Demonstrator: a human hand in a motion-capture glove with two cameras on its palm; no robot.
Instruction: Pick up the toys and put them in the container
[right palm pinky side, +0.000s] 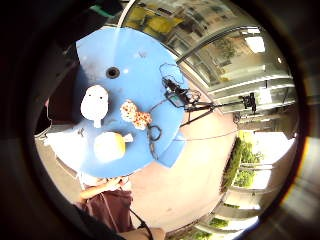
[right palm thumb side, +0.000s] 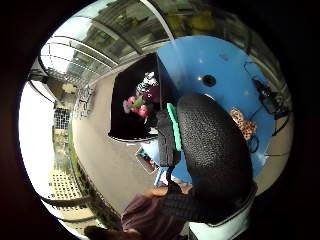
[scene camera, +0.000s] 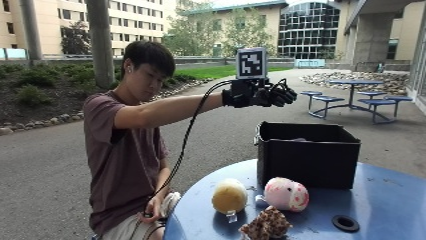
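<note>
In the outside view my gloved right hand (scene camera: 261, 94) hangs in the air above the left edge of the black container (scene camera: 309, 162), fingers loosely curled with nothing seen in them. The thumb (right palm thumb side: 212, 150) fills much of the thumb side palm view. Beyond it the container (right palm thumb side: 120, 117) holds a pink toy (right palm thumb side: 136, 106) and a striped toy (right palm thumb side: 147, 81). Three plush toys lie on the blue table (scene camera: 379, 197) in front of the container: a yellow one (scene camera: 229, 196) (right palm pinky side: 110, 146), a white and pink one (scene camera: 286, 194) (right palm pinky side: 95, 103), and a brown spotted one (scene camera: 266, 225) (right palm pinky side: 135, 114).
A round hole (scene camera: 345, 223) (right palm pinky side: 113, 72) marks the table's middle. A small camera stand with cables (right palm pinky side: 177, 95) sits at the table's edge beside the spotted toy. The person's bare hand (scene camera: 152, 210) rests low at their lap. Pavement surrounds the table.
</note>
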